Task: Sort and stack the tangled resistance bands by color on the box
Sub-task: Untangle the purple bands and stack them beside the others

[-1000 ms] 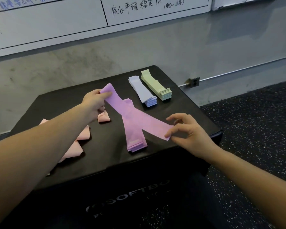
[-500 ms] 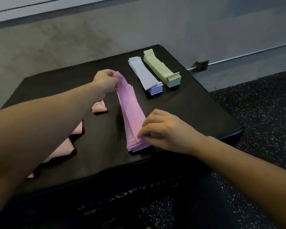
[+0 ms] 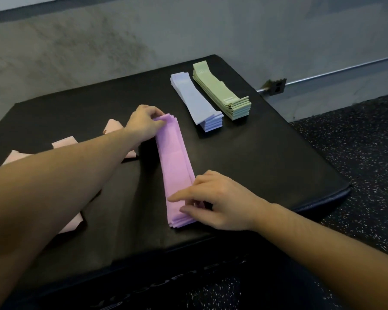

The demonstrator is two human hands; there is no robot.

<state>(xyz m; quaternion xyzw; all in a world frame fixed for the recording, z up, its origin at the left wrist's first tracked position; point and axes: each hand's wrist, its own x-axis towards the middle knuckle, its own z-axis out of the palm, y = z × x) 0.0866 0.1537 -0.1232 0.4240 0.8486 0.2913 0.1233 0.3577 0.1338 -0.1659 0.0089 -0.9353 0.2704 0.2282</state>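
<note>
A stack of purple bands (image 3: 174, 162) lies lengthwise in the middle of the black box (image 3: 267, 166). My left hand (image 3: 143, 124) pinches the stack's far end. My right hand (image 3: 220, 202) rests on the near end, fingers pinching the edges of the bands. A blue stack (image 3: 195, 101) and a green stack (image 3: 220, 88) lie side by side at the far right of the box. Loose pink bands (image 3: 64, 142) lie in a heap at the left, partly hidden behind my left arm.
The box stands against a grey wall (image 3: 121, 41). A speckled dark floor (image 3: 356, 142) lies to the right, and a metal outlet box (image 3: 276, 87) with a conduit sits low on the wall behind the right corner.
The purple band that lay crossed over the stack was swung into line and laid flat on it. Both hands moved onto the stack's ends. The camera tilted down.
</note>
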